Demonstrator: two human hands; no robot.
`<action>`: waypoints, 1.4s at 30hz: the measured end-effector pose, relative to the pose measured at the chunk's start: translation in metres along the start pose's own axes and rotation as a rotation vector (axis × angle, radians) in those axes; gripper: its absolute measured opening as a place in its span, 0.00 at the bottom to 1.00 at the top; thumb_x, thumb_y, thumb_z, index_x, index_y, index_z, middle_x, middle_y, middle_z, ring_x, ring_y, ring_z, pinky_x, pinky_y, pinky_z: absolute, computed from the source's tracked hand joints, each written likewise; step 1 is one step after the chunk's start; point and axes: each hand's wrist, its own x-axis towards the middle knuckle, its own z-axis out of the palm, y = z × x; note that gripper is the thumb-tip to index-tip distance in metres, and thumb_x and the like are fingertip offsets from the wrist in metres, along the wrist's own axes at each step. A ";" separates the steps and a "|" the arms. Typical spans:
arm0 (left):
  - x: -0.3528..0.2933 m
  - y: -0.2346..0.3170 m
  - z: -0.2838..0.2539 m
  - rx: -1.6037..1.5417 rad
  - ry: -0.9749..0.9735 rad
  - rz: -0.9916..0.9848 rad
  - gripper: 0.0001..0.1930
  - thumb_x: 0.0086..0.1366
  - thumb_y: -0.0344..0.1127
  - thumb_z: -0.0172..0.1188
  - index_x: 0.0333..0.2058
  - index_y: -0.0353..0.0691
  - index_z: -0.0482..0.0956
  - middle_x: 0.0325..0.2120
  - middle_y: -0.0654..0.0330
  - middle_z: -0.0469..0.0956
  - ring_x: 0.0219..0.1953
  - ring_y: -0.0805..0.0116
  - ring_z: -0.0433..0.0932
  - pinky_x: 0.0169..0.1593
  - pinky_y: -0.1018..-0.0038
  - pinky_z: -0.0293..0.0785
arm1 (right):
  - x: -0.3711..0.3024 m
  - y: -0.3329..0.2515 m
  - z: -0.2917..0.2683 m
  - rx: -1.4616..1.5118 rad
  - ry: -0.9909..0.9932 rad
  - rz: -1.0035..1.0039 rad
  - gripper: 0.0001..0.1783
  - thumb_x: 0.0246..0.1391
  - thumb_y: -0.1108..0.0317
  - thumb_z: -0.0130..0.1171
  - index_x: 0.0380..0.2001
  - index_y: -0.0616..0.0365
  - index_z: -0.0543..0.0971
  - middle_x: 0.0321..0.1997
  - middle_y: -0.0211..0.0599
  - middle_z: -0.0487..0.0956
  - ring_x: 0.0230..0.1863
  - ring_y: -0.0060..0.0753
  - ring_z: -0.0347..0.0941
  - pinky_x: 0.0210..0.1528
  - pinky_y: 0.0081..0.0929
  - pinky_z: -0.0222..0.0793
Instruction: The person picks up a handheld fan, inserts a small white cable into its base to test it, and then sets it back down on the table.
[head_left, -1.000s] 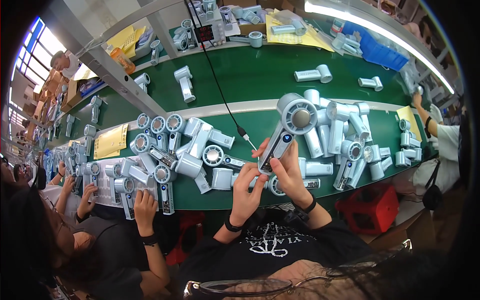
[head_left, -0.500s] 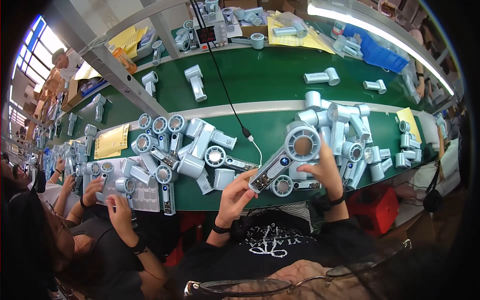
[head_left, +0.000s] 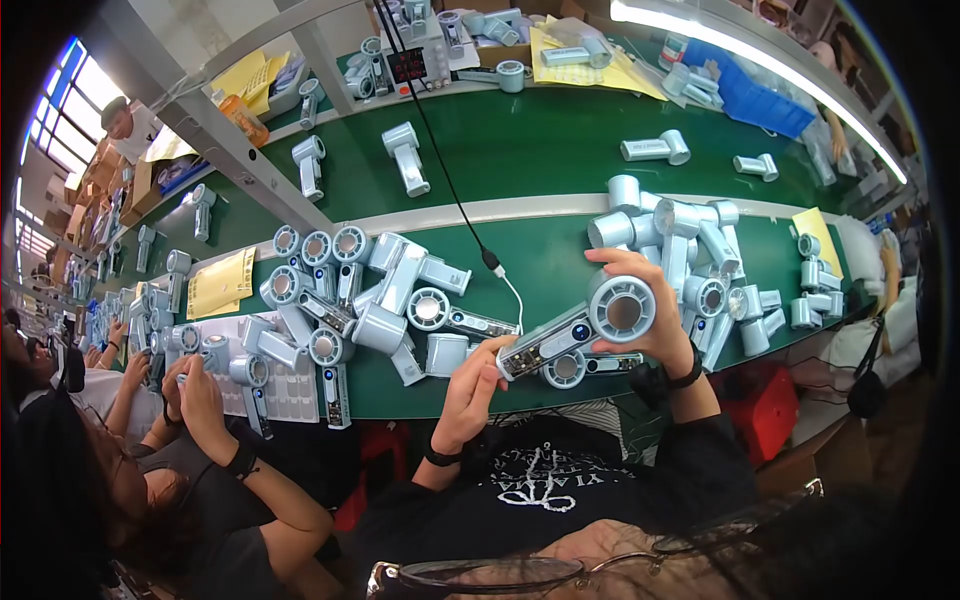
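Note:
A pale blue handheld fan (head_left: 548, 350) is held slantwise in front of me, its round head up to the right. Its handle lacks a cover and shows a circuit board and a small lit blue display. My left hand (head_left: 466, 396) pinches the lower handle end, thumb in front. My right hand (head_left: 668, 318) curves around the round head, fingers above and thumb below. Behind it on the bench lies another open-handled fan (head_left: 565, 370). A black cable with a white plug (head_left: 500, 271) hangs down near the fan, its thin white lead reaching toward the handle; the lead's tip is not clear.
Fan heaps lie left (head_left: 395, 285) and right (head_left: 690, 240) on the green bench (head_left: 545, 232). A green belt (head_left: 510, 140) behind carries spaced fans. A white tray (head_left: 290, 395) and yellow papers (head_left: 222, 283) lie left. A co-worker's hands (head_left: 200, 400) work nearby.
My right hand has opened wider around the fan head, which has dropped slightly to the right. Fans on the rear belt have shifted right. The co-worker's hands have come together.

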 end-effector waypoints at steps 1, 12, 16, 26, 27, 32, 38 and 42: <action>0.001 0.001 0.002 0.017 0.030 -0.008 0.17 0.72 0.37 0.40 0.35 0.28 0.72 0.49 0.49 0.72 0.29 0.74 0.67 0.35 0.79 0.65 | 0.000 0.001 0.000 -0.009 0.013 -0.031 0.45 0.30 0.56 0.79 0.50 0.56 0.64 0.52 0.53 0.73 0.54 0.50 0.70 0.54 0.40 0.65; 0.011 0.002 0.010 0.123 0.111 0.038 0.19 0.73 0.35 0.37 0.40 0.25 0.73 0.45 0.51 0.75 0.25 0.75 0.66 0.31 0.79 0.63 | 0.008 0.002 0.000 0.008 0.036 -0.150 0.44 0.32 0.59 0.78 0.50 0.58 0.63 0.46 0.53 0.75 0.50 0.50 0.73 0.57 0.52 0.64; 0.014 0.004 0.006 0.160 0.118 0.076 0.18 0.72 0.35 0.38 0.35 0.26 0.73 0.45 0.51 0.74 0.24 0.75 0.66 0.29 0.79 0.63 | 0.005 0.004 0.002 0.013 0.045 -0.131 0.44 0.32 0.59 0.78 0.50 0.58 0.63 0.44 0.51 0.75 0.47 0.48 0.74 0.56 0.53 0.64; 0.011 0.011 -0.024 0.333 0.313 0.083 0.18 0.71 0.33 0.38 0.22 0.32 0.65 0.46 0.49 0.67 0.38 0.66 0.75 0.31 0.79 0.62 | -0.002 -0.051 -0.074 -0.163 0.865 -0.227 0.43 0.45 0.51 0.66 0.58 0.58 0.57 0.36 0.38 0.67 0.34 0.33 0.68 0.52 0.54 0.64; 0.014 0.009 -0.023 0.447 0.299 0.159 0.17 0.71 0.32 0.40 0.22 0.31 0.66 0.46 0.48 0.67 0.38 0.65 0.75 0.31 0.77 0.63 | -0.003 -0.062 -0.077 -0.344 0.873 -0.247 0.44 0.46 0.51 0.65 0.60 0.58 0.56 0.34 0.37 0.66 0.35 0.32 0.66 0.50 0.55 0.65; 0.020 0.007 -0.028 0.758 0.341 0.232 0.13 0.68 0.28 0.44 0.24 0.29 0.68 0.44 0.48 0.68 0.36 0.61 0.73 0.34 0.72 0.66 | -0.002 -0.078 -0.071 0.986 0.466 -0.299 0.40 0.51 0.40 0.57 0.55 0.58 0.60 0.34 0.36 0.65 0.37 0.30 0.64 0.53 0.53 0.62; 0.027 -0.004 -0.027 0.782 0.368 0.174 0.10 0.67 0.27 0.45 0.28 0.28 0.69 0.42 0.49 0.70 0.34 0.61 0.70 0.37 0.70 0.67 | 0.009 -0.051 -0.047 -0.142 1.159 -0.281 0.52 0.45 0.41 0.62 0.62 0.63 0.53 0.39 0.37 0.65 0.37 0.34 0.62 0.58 0.56 0.56; 0.038 0.011 -0.019 0.793 0.293 0.296 0.09 0.67 0.27 0.46 0.29 0.28 0.70 0.41 0.49 0.70 0.34 0.59 0.69 0.39 0.70 0.67 | -0.006 -0.018 -0.071 1.019 0.631 -0.129 0.50 0.50 0.42 0.59 0.66 0.57 0.49 0.35 0.37 0.65 0.32 0.32 0.63 0.44 0.39 0.65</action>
